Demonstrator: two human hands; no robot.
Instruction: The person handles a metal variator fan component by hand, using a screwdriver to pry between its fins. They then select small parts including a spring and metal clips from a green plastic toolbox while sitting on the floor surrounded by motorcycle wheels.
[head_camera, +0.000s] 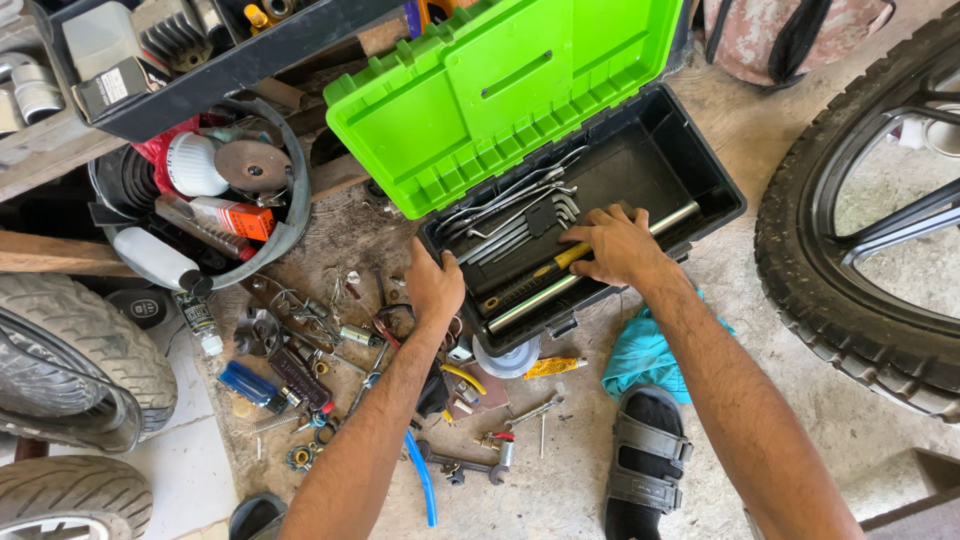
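A black toolbox (706, 180) with a raised bright green lid (500, 90) stands open on the concrete floor. My left hand (434, 285) grips the box's near left corner. My right hand (618, 245) reaches inside and rests on the tools there, fingers over a long silver metal bar (672, 219) and a yellow-handled tool (560, 262). A set of silver hex keys and wrenches (520, 210) lies in the box's left part.
Scattered small tools, bolts and a blue hose (424, 480) litter the floor by my left arm. A round tub (292, 215) of bottles and discs sits left. Tyres (830, 260) flank both sides. A teal cloth (640, 358) and a sandalled foot (645, 460) lie below the box.
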